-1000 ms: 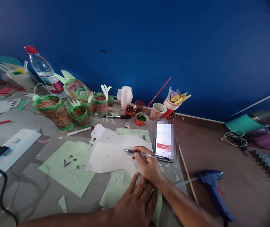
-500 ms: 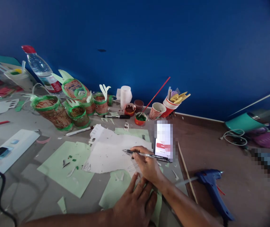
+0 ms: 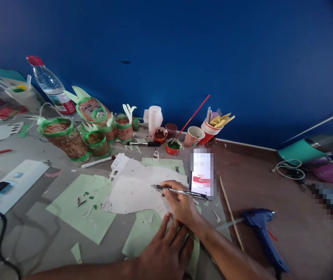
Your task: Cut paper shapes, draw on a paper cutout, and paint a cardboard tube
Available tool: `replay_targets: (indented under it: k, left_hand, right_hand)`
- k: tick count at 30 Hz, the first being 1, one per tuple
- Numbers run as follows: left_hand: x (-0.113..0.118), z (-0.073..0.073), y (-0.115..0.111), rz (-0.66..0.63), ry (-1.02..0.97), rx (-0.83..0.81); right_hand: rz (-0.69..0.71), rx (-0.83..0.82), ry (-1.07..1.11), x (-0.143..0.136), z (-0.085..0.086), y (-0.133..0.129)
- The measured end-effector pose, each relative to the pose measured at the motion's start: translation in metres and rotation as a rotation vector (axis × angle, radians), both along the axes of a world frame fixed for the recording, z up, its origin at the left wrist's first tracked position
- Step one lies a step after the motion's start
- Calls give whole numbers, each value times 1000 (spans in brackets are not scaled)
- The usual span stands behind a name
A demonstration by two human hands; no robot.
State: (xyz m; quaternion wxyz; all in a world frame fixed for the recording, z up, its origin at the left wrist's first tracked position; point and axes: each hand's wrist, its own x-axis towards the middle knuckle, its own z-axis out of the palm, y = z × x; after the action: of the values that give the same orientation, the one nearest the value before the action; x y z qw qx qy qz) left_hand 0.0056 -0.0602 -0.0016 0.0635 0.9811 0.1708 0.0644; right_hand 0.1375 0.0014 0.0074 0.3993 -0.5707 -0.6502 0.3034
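Observation:
A pen (image 3: 190,192) is pinched in my right hand (image 3: 181,204), its tip over the middle of a white paper cutout (image 3: 137,186). Whether the tip touches the paper, I cannot tell. The cutout has an irregular outline, with small pencil-like loops near its lower left and right parts. My left hand (image 3: 166,247) lies flat with fingers spread, fingertips at the cutout's lower edge and beside my right wrist. Beneath the cutout and my left hand is a pale green paper sheet (image 3: 134,235). Another green sheet (image 3: 81,206), with small scraps on it, lies to the left.
A lit phone (image 3: 203,171) stands just beyond my right hand. Painted containers (image 3: 64,136), a bottle (image 3: 51,83), paint cups (image 3: 173,146) and a marker (image 3: 143,144) line the back. On the right are a wooden stick (image 3: 230,212) and a blue glue gun (image 3: 261,229).

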Motion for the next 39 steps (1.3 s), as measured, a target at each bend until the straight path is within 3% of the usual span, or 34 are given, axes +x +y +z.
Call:
replay_targets:
  k: [6,19,39]
  left_hand:
    - [0,7,3,-1,-4,4]
    - [0,-4,-1,0,-8,1]
    - [0,-1,0,1,-35,51]
  right_hand:
    - [10,-17,8,1,0,0]
    - [-5,-21,25,2,6,1]
    - [-48,-38,44,6,2,1]
